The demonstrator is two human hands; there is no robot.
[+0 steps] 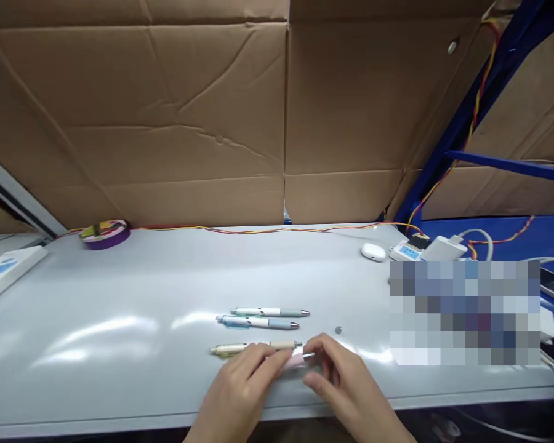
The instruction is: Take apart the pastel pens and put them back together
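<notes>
My left hand [242, 384] is closed round a pink pen [296, 360], with only its front end showing past the fingers. A thin pale tip sticks out to the right. My right hand [339, 381] is beside that tip, thumb and forefinger apart, the other fingers curled. Just behind my left hand lies a cream pen [229, 350], partly covered by the fingers. Farther back are a blue pen [258, 322] and a pale green pen [270, 312], side by side, tips to the right. A small grey cone-shaped piece [338, 330] rests behind my right hand.
A purple-edged tape roll [105, 235] sits at the back left. A white earbud case [373, 251] and a power strip [405, 251] with a charger stand at the right. Twisted wires [240, 231] run along the cardboard wall [175, 123]. A blurred patch hides things at the right.
</notes>
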